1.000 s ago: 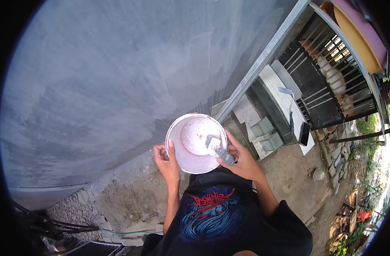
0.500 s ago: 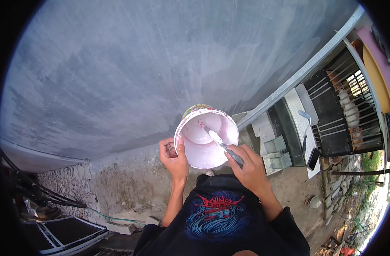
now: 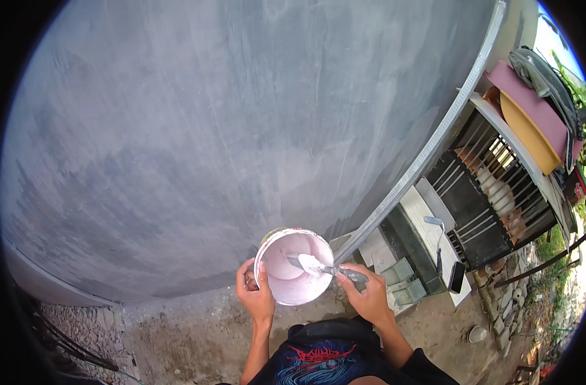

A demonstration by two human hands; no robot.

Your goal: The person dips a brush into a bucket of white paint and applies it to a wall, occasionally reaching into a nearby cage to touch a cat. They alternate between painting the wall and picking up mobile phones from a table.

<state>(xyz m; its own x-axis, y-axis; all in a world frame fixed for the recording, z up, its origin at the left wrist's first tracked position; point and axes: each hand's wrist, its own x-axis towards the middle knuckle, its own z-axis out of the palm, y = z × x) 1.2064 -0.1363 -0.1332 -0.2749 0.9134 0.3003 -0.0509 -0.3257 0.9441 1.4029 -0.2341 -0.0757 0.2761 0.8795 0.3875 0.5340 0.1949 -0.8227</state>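
Note:
A white bucket [image 3: 292, 290], tipped so its inside shows, is gripped at the left rim by my left hand [image 3: 257, 298], thumb on the near side. Thin pinkish-white residue coats its inner wall and bottom. My right hand [image 3: 366, 296] is closed around the dark handle of a putty knife [image 3: 348, 274] at the bucket's right rim. White paste [image 3: 311, 264] lies on the blade, which points left over the bucket's mouth.
A grey wall [image 3: 216, 141] with streaky darker patches rises in front, edged by a metal strip [image 3: 427, 154] on the right. Beyond it stand a barred cage [image 3: 485, 192] with an animal inside, a glass tank, and a phone [image 3: 456, 276] on a white ledge. Concrete floor [image 3: 177, 340] lies below.
The view has tilted up, so hands and bucket sit lower. The putty knife has turned flatter, its blade now pointing left across the bucket's mouth. Both hands keep their holds.

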